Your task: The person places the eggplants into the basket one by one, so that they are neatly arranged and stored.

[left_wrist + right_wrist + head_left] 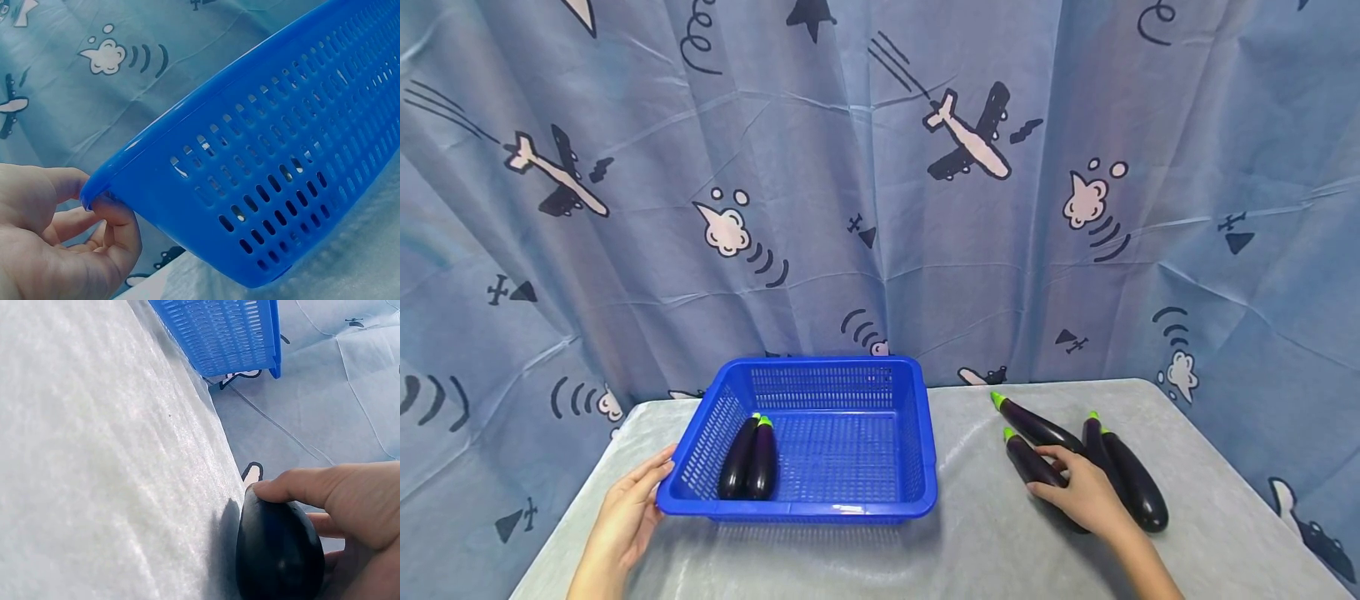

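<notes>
A blue plastic basket [797,508] with perforated walls stands on the left part of the table. My left hand [628,508] grips its left rim, and in the left wrist view the fingers curl under the basket edge [147,134]. Two dark purple eggplants [763,467] with green tops lie side by side inside, along the left wall. On the right, my right hand [1086,492] holds another eggplant [1024,458] around its body, thumb on one side and fingers on the other. The right wrist view shows the rounded end of that eggplant [278,550] close over the table.
Three more eggplants lie around the right hand: one [1037,425] behind it and two beside each other, the outer one [1138,483] farther right. A pale cloth covers the table [977,542]. Behind it hangs a blue curtain [820,208] printed with airplanes.
</notes>
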`<state>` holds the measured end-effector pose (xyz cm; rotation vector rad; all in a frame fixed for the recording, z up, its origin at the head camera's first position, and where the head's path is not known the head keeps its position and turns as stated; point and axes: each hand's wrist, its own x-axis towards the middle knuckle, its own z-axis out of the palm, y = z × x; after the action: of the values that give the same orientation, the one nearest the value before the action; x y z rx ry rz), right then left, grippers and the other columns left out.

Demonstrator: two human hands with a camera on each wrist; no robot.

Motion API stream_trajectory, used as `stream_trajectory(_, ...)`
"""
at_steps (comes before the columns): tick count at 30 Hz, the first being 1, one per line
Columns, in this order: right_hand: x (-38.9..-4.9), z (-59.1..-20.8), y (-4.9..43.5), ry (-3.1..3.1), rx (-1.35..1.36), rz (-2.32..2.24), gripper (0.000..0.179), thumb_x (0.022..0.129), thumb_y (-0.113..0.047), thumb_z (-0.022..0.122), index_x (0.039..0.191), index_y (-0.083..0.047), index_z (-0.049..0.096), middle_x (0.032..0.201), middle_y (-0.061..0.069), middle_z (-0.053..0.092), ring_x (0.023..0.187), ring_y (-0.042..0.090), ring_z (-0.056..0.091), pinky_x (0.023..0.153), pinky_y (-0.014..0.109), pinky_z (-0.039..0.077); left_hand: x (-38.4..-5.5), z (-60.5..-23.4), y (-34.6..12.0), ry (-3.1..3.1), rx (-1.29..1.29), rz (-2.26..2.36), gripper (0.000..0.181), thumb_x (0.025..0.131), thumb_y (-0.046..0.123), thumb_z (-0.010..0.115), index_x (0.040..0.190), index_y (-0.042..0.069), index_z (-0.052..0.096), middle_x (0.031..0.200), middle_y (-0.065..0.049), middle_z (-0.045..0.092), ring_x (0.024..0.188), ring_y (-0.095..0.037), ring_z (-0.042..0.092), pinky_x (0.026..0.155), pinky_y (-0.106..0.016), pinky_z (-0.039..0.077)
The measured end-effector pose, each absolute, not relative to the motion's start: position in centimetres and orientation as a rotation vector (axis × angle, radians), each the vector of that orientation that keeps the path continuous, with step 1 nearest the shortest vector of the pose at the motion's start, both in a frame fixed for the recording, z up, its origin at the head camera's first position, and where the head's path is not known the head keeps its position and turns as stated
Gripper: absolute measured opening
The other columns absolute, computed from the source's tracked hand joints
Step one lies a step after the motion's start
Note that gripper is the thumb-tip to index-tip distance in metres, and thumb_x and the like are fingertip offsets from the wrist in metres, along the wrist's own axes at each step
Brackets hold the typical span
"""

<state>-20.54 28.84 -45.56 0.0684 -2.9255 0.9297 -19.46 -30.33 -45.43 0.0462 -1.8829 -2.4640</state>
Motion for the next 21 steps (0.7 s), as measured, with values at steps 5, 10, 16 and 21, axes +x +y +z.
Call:
stream_trajectory(5,-20.43,-45.35,28.75,-2.922,0.058,0.943,0.058,0.087,-0.02,0.087,0.133,0.007,0.064,0.126,0.031,0.068,0.106,0.044,0.068,0.084,0.058,0.056,-19.5,-45.45,-30.28,-1.881,0.038,-2.465,0.046,0.112,0.006,0.046,0.105,0.036,0.079,0.105,0.012,0.076,0.089,-0.007,0.073,0.074,-0.024,0.059)
stream_trajectory(10,-20.46,-45.23,28.61,-2.904,0.055,0.948,0.057,0.088,-0.021,0.086,0.134,0.005,0.064,0.127,0.03,0.067,0.109,0.045,0.068,0.086,0.058,0.056,-19.5,-45.41,-30.18,-1.896,0.047,-2.455,0.044,0.111,0.008,0.047,0.104,0.037,0.08,0.105,0.012,0.076,0.089,-0.007,0.073,0.075,-0.024,0.06)
stream_trajectory(16,-20.28,-45.09,28.41,-2.891,0.057,0.955,0.053,0.09,-0.02,0.083,0.133,0.005,0.064,0.126,0.031,0.068,0.11,0.046,0.068,0.088,0.06,0.056,-19.46,-45.46,-30.28,-1.9,0.044,-2.457,0.043,0.111,0.009,0.048,0.104,0.037,0.08,0.105,0.013,0.076,0.089,-0.007,0.073,0.075,-0.024,0.059)
stream_trajectory(21,-20.15,-45.03,28.31,-2.882,0.044,0.971,0.051,0.092,-0.02,0.08,0.134,0.005,0.064,0.124,0.032,0.068,0.111,0.047,0.068,0.088,0.061,0.056,-19.52,-45.46,-30.33,-1.904,0.046,-2.457,0.043,0.111,0.009,0.048,0.105,0.038,0.08,0.105,0.013,0.076,0.09,-0.006,0.073,0.075,-0.023,0.059)
